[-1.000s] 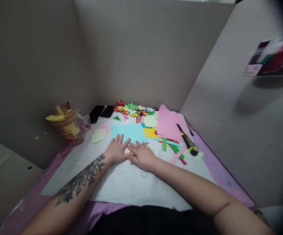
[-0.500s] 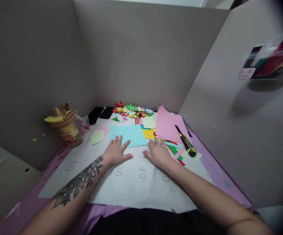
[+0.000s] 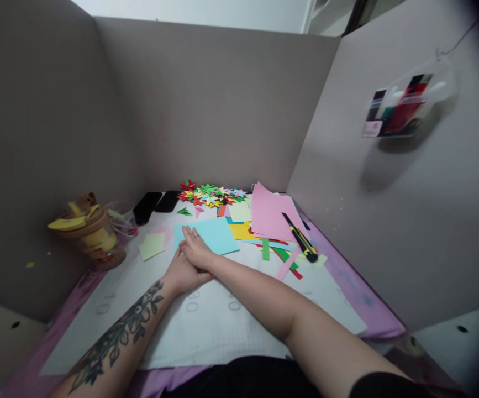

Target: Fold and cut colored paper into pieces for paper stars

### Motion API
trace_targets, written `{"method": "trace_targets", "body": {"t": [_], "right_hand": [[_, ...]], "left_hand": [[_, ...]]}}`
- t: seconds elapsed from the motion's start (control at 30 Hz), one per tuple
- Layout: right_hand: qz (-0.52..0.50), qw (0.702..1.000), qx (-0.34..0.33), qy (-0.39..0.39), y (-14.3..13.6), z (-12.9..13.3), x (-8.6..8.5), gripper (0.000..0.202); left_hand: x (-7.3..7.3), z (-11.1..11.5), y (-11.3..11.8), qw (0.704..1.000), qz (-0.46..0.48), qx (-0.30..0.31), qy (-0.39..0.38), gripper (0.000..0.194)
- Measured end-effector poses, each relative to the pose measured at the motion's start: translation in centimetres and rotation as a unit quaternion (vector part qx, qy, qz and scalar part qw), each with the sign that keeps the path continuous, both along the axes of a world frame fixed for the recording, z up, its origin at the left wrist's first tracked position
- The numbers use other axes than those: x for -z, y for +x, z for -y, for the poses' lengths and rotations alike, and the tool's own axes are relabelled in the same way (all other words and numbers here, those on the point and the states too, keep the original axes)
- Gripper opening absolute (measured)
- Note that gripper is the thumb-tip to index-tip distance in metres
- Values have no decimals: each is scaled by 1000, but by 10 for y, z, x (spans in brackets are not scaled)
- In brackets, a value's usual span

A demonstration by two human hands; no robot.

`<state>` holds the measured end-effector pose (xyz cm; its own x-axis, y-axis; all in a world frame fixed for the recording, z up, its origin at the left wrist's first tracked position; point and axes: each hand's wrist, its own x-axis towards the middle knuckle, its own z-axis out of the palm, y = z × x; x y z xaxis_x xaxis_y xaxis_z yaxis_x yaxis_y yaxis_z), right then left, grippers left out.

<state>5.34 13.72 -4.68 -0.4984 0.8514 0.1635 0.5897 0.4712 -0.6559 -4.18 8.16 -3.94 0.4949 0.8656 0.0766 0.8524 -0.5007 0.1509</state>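
My right hand (image 3: pixel 198 250) lies across the top of my left hand (image 3: pixel 182 272), over the lower left part of a light blue sheet (image 3: pixel 218 235). The right fingers are stretched out and hold nothing. Most of the left fingers are hidden under the right hand; the left thumb points right. A pale green paper (image 3: pixel 152 246) lies left of the hands. To the right are a pink sheet (image 3: pixel 272 213), a black and yellow cutter (image 3: pixel 301 237) with its blade out, and coloured paper strips (image 3: pixel 287 262).
Folded paper stars (image 3: pixel 210 193) are heaped at the back. Two dark phones (image 3: pixel 147 207) lie left of them, near a clear plastic cup (image 3: pixel 123 221) and a brown and yellow tumbler (image 3: pixel 98 235). Grey panels (image 3: pixel 218 110) surround the table; a clear pouch (image 3: pixel 400 113) hangs on the right.
My right hand has moved left off the table surface beside the blue sheet and onto my left hand. The camera view has shifted, and more green strip shows beside the pink sheet.
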Motion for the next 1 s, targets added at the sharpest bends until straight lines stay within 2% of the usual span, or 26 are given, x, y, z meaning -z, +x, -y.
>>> {"method": "trace_targets", "body": {"t": [0.1,0.2,0.33,0.43,0.53,0.63,0.73,0.77,0.83,0.9,1.0], "right_hand": [[62,998,-6,1,18,4,3,67],[137,990,40,10,42,5,4,68],[243,963,114,25,73,-1,9,70],[291,945,145,30,95,-6,11,65],[333,926,177,23,115,-7,10,60],[357,909,209,46,125,-6,11,60],[370,900,219,78,128,-3,14,59],[371,898,221,84,128,-2,16,60],[369,897,226,89,128,-1,18,60],[364,899,227,87,128,-1,19,60],[350,905,227,78,128,-2,19,59]], "left_hand": [[2,-1,1,1000,-11,-17,-20,91],[4,-1,3,997,-45,-51,-46,108],[2,1,4,994,-75,-56,-54,110],[-6,1,6,991,-96,-63,-75,109],[-15,-2,19,977,-137,-103,-128,114],[-16,-4,46,969,-145,-138,-147,117],[-7,-5,77,989,-81,-61,-105,110],[-3,-6,84,994,-61,-31,-85,108],[5,-5,90,998,-37,-10,-55,104],[9,-4,84,998,-33,-9,-46,100],[10,0,59,998,-38,-34,-47,97]]}}
